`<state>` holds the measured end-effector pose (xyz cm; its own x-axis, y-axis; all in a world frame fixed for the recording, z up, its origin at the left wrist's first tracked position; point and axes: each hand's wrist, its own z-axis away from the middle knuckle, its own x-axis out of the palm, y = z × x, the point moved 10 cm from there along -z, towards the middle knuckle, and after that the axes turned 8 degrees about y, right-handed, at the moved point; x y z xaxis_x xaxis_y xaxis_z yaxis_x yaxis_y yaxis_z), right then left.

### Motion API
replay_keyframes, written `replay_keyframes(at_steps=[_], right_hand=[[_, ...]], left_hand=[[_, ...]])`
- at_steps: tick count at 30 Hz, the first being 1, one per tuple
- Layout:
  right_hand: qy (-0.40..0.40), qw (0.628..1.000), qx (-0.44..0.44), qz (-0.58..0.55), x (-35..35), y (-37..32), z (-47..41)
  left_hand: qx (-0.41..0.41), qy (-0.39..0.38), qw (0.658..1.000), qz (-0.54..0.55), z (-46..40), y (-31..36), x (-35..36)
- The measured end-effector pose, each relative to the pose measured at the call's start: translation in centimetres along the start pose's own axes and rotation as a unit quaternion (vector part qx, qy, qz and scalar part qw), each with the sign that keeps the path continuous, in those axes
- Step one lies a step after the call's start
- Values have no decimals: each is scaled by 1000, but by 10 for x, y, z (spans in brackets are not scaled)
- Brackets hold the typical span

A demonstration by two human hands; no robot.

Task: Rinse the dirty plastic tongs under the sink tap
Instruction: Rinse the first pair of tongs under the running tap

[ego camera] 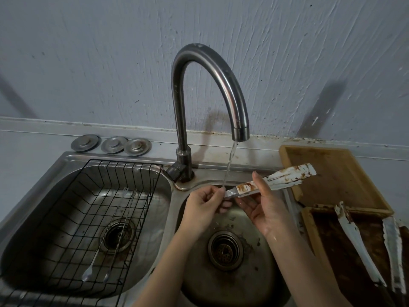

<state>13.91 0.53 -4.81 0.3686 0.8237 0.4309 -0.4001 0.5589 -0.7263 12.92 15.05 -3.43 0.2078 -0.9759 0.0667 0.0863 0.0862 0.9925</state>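
Observation:
White plastic tongs [285,177] smeared with brown stains lie across the right sink basin [261,275], their wide end pointing right over the counter. My right hand [263,209] grips them around the middle. My left hand [204,207] pinches the narrow left tip, where a thin stream of water [229,165] from the curved steel tap [199,85] lands.
A black wire rack [73,238] with long thin spoons sits in the left basin. Three metal drain plugs [111,144] rest behind it. Right of the sink are two wooden trays [338,173]; the nearer one holds more dirty white tongs [358,244].

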Motion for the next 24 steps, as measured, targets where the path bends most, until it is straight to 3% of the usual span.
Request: replay_keyframes(at_steps=[6,13,17,24], right_hand=[[-9,1000,25,-10,7,6,4],[-124,983,74,-113,49,18,11],[-155,987,19,-44,65,19,12],[-181,977,-101,48,69,14,20]], left_hand=[[55,9,989,-135,3,14,2],[166,85,954,-232,5,52,-20],[162,87,951,-250,4,52,-37],[189,-2,939,-288,13,52,-20]])
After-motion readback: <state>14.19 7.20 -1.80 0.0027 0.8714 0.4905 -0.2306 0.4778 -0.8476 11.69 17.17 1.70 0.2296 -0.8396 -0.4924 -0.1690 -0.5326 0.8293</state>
